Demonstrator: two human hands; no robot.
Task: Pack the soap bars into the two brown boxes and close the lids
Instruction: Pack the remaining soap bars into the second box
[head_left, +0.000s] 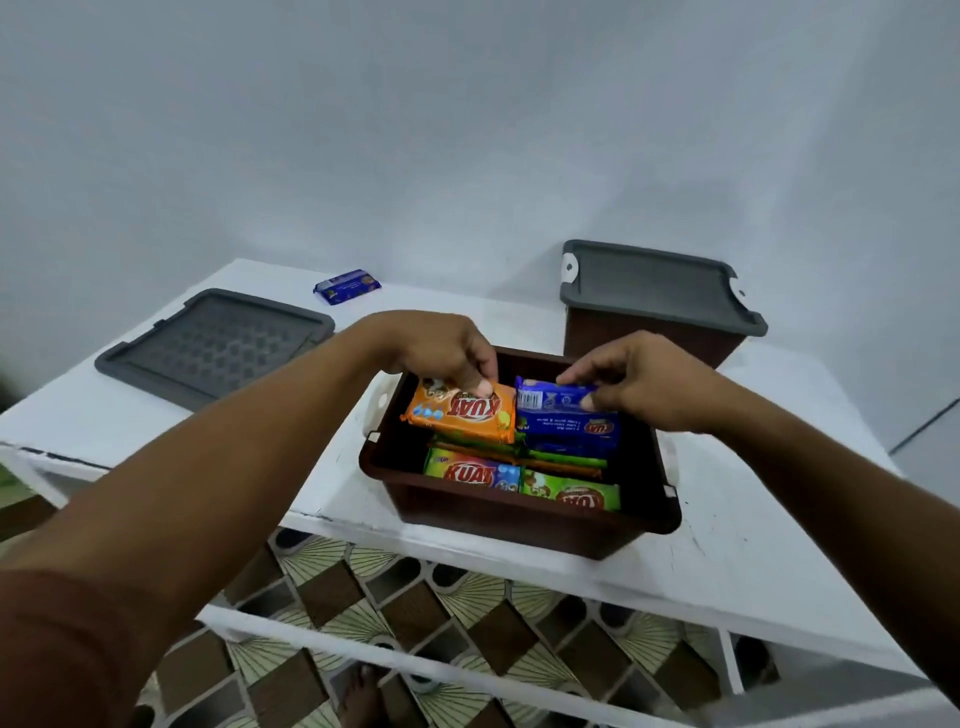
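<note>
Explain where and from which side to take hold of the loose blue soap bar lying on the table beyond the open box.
Probably best: pinch the loose blue soap bar across its narrow width, thumb on the near long edge, fingers on the far one, coming down from above. It lies flat on the table, long side facing the person.

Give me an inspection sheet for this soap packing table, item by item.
Surface: white table, holds everything.
Job's things: open brown plastic box, part-filled with wrapped green soap bars; second brown box behind, grey lid on; loose grey lid lying left; small blue wrapped bar at the far edge.
Clutter: nothing seen.
Grippers: left hand pinches orange soap bar; right hand pinches blue soap bar, both at the open box.
Cables: nothing seen.
Surroundings: plain pale wall; patterned tiled floor.
</note>
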